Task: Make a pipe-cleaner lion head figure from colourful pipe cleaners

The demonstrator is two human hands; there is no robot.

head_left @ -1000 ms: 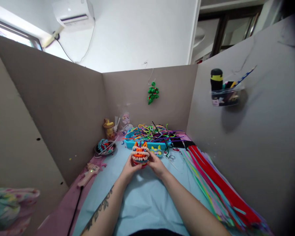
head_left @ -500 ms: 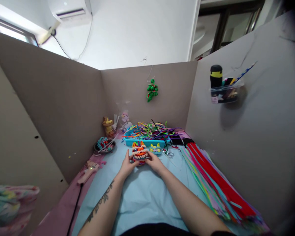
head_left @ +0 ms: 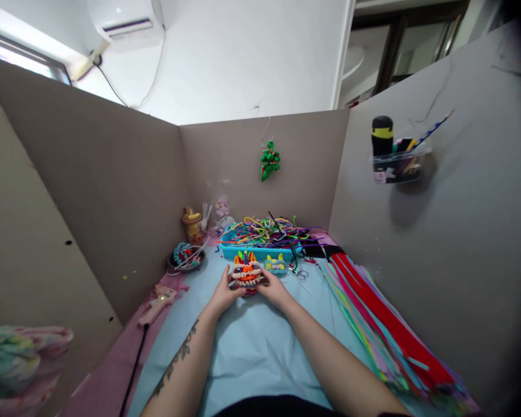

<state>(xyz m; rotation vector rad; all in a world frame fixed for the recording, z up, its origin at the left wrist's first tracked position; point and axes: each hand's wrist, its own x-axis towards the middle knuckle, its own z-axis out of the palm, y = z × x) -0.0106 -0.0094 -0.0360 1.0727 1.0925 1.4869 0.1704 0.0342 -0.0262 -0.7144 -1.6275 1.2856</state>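
Observation:
A colourful pipe-cleaner figure (head_left: 247,272), orange with cream bands and pointed orange tips on top, stands upright between my two hands. Around its left side my left hand (head_left: 224,291) is closed, thumb at the lower front. On the opposite side my right hand (head_left: 272,288) grips it the same way. The undersides of the fingers are partly hidden behind the figure. Just beyond my right hand sits a smaller yellow and blue pipe-cleaner piece (head_left: 275,264). Scissors (head_left: 302,274) lie to the right of it.
Behind the figure a blue tray (head_left: 260,253) overflows with loose pipe cleaners. Bundles of long pipe cleaners (head_left: 377,313) run along the right. At left are a dark bowl (head_left: 195,265) and a pink glue gun (head_left: 156,307) with its cord. Grey panels (head_left: 260,197) enclose the blue-covered table.
The figure has tilted slightly between my hands, so more of its orange front and top now shows. Both hands keep hold of it in nearly the same place.

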